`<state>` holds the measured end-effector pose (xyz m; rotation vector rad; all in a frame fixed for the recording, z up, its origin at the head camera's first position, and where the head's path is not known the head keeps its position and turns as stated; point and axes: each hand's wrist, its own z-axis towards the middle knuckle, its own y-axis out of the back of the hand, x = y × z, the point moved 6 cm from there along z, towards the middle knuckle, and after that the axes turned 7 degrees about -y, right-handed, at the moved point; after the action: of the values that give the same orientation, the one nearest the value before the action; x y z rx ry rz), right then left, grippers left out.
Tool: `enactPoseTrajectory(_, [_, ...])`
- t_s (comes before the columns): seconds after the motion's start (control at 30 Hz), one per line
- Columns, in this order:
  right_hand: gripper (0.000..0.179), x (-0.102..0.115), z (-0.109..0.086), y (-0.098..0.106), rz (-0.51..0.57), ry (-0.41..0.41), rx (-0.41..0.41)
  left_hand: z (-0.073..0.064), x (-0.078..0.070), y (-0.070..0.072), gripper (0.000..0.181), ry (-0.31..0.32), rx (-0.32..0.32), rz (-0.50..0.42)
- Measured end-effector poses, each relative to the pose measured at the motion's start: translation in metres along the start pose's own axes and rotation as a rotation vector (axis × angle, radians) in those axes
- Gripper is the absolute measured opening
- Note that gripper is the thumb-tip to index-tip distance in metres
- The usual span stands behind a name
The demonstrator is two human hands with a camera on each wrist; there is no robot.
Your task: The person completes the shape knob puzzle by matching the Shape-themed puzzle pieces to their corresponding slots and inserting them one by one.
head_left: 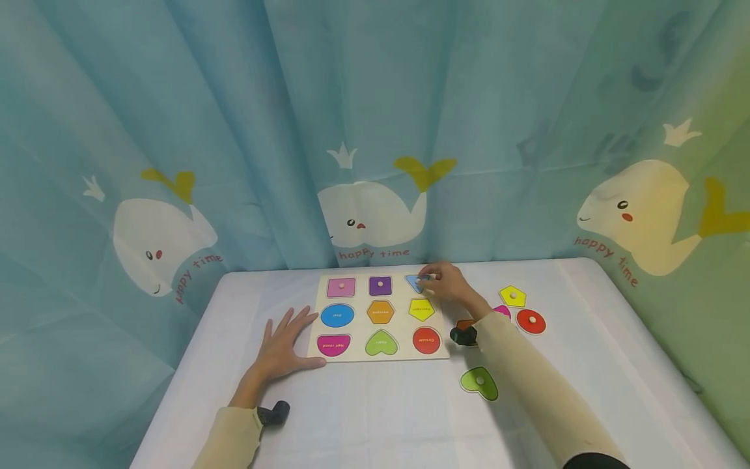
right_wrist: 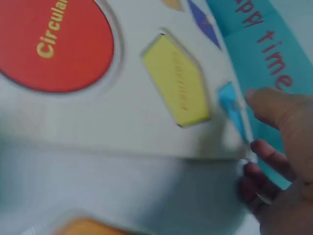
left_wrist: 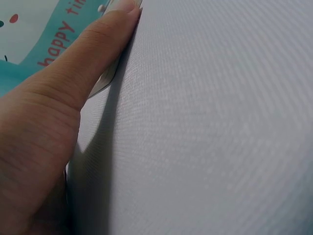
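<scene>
While the left hand (head_left: 284, 348) is spread against the cream puzzle board (head_left: 357, 326), the right hand (head_left: 450, 284) is on the blue knobbed triangle (head_left: 413, 282) (can't tell if pinching). Pink rectangle (head_left: 334, 287) and purple square (head_left: 375, 285) fill slots between them; white worktop (head_left: 387, 397), teal whale-print curtain (head_left: 375, 98) beyond.

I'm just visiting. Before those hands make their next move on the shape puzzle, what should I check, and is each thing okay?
1. Board steadied: ok; the left-hand grip touches its left side, fingers spread.
2. Blue triangle fully seated: cannot tell; it is at its corner of the board, partly covered.
3. Right-hand grip off the triangle: cannot tell; its fingertips are right at the piece.
4. Pink piece and purple piece in place: ok; both sit in the top row.
5. Other slots filled: not ok; the oval slot and five more show printed labels.
6. Green heart and red circle in plain sight: ok; both lie right of the board.
</scene>
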<state>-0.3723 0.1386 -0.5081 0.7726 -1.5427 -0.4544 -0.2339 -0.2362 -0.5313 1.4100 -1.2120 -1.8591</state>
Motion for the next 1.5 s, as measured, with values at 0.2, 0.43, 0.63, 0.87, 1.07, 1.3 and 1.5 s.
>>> enactPoseTrajectory(0.2, [0.028, 0.010, -0.016, 0.027, -0.060, 0.119, 0.035, 0.001, -0.001, 0.000, 0.103, -0.003, -0.002, -0.002])
enactPoseTrajectory(0.43, [0.031, 0.007, -0.033, 0.050, -0.122, 0.163, 0.025, 0.001, -0.003, 0.001, 0.103, -0.007, -0.011, 0.000])
enactPoseTrajectory(0.63, [0.032, 0.000, -0.058, 0.067, -0.126, 0.216, -0.039, 0.001, -0.002, -0.001, 0.103, 0.003, -0.002, -0.001])
enactPoseTrajectory(0.87, [0.035, -0.018, -0.091, 0.084, -0.053, 0.187, -0.084, 0.002, -0.002, 0.000, 0.103, 0.000, -0.008, -0.002])
enactPoseTrajectory(1.07, [0.034, -0.036, -0.119, 0.093, -0.072, 0.168, -0.143, 0.001, -0.002, 0.001, 0.103, -0.005, -0.006, -0.005])
enactPoseTrajectory(1.3, [0.033, -0.058, -0.149, 0.092, -0.046, 0.173, -0.200, 0.000, -0.004, 0.003, 0.103, -0.009, -0.016, 0.008])
enactPoseTrajectory(1.5, [0.037, -0.081, -0.170, 0.090, -0.004, 0.116, -0.228, 0.001, -0.003, 0.001, 0.103, -0.003, -0.007, 0.003])
